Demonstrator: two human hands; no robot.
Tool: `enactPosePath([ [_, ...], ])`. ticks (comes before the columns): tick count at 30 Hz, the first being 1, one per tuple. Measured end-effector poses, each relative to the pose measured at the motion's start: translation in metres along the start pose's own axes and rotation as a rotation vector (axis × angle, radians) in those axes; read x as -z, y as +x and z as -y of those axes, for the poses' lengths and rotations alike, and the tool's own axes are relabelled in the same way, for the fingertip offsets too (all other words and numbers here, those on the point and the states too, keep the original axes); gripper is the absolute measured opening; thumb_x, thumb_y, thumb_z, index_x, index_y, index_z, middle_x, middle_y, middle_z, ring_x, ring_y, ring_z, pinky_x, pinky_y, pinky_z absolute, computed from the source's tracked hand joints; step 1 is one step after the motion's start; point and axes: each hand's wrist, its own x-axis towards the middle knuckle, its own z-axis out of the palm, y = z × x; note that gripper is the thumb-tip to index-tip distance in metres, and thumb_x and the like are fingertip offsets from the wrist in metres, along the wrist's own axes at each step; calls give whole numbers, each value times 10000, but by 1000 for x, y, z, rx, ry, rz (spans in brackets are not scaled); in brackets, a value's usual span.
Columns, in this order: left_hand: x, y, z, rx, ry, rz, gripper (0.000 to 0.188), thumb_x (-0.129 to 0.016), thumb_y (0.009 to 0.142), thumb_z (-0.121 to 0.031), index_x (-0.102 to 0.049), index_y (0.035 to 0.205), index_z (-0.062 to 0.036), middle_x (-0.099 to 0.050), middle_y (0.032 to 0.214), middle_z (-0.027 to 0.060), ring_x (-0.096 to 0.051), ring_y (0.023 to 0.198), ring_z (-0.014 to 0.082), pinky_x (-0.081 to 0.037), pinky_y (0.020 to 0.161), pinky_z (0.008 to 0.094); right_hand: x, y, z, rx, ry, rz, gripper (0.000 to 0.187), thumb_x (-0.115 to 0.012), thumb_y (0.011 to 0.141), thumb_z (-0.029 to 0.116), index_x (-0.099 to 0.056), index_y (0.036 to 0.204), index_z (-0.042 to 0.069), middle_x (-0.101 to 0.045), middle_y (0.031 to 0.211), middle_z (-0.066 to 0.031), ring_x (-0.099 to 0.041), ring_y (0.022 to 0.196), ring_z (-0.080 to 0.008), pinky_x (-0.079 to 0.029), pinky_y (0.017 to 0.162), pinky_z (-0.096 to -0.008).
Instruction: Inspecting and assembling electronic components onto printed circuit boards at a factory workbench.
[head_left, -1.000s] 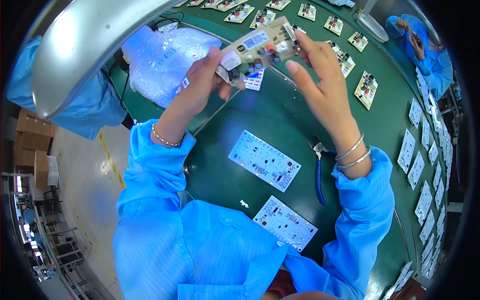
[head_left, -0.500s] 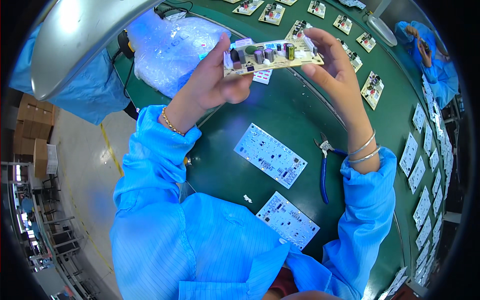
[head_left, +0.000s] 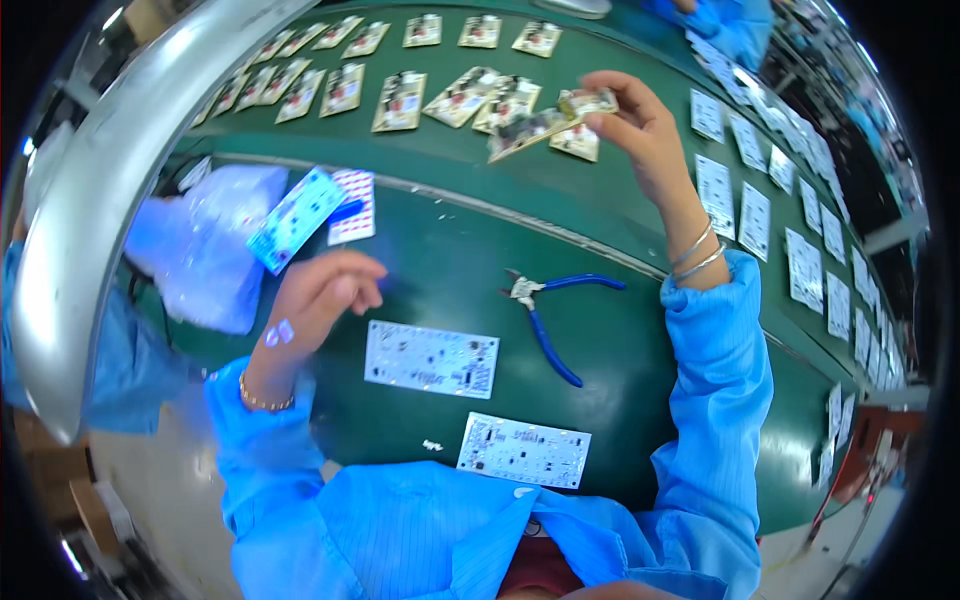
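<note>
1. The right hand (head_left: 640, 125) is reaching out far over the green table (head_left: 600, 330) and is pinching one end of a circuit board (head_left: 545, 122) between thumb and fingers, so it is closed on the board.
2. This board is hanging in the air, slightly tilted, above a row of similar boards (head_left: 400, 95) that are lying on the far strip of the table.
3. Two thin bracelets (head_left: 697, 258) are sitting on the right wrist, just above the blue sleeve (head_left: 720, 400).
4. The left hand (head_left: 325, 295) is hovering near the left edge of the table with the fingers loosely curled; it is blurred, and it is holding nothing that I can see.
5. Just beyond this hand a light blue card (head_left: 295, 218) is lying tilted, beside a small white sheet with red marks (head_left: 352, 205) and a clear plastic bag (head_left: 205, 250).
6. Between the two arms, blue-handled pliers (head_left: 545, 305) are lying on the table.
7. Nearer to the body, two white boards (head_left: 432, 360) (head_left: 524, 450) are lying flat, well apart from both hands.
8. More white boards (head_left: 790, 260) are lying in rows along the right side.
</note>
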Motion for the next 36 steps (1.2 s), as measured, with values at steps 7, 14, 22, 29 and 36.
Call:
enactPosePath([
  [7,-7,4,-15,-82,345,96,360,-474,827,-325,-557,902,17,-579,730,94,-540,654,152,-424,591,248,74,-49,-25,116,-905,-645,352,-660,710,156,-485,972,-3,-495,938,-76,-508,828,-157,-419,728,-258],
  [14,-10,8,-17,-142,420,131,212,-544,767,-172,-564,903,-10,-580,704,74,-552,637,194,-407,602,291,58,-49,-25,-43,-1341,-483,422,-615,732,276,-430,999,7,-450,1016,-178,-468,939,-336,-413,755,-377],
  [22,-14,8,-20,-142,478,167,275,-508,800,-258,-562,892,-5,-583,706,89,-539,626,206,-386,574,296,61,-61,-32,21,-1471,-341,626,-578,740,388,-370,1181,-5,-382,1218,-200,-405,1089,-341,-349,903,-391],
  [29,-12,4,-23,-193,544,190,236,-526,776,-201,-556,903,-4,-574,713,90,-543,629,214,-388,568,303,92,-102,-16,-350,-1957,-343,562,-585,726,371,-434,1144,28,-466,1143,-180,-491,983,-317,-361,869,-407],
  [36,-13,9,-27,-148,504,123,254,-561,740,-103,-531,973,-8,-572,779,89,-554,701,201,-419,657,306,77,-94,-3,-111,-1480,-377,482,-616,682,192,-458,1110,35,-507,1060,-170,-495,945,-321,-369,848,-382],
])
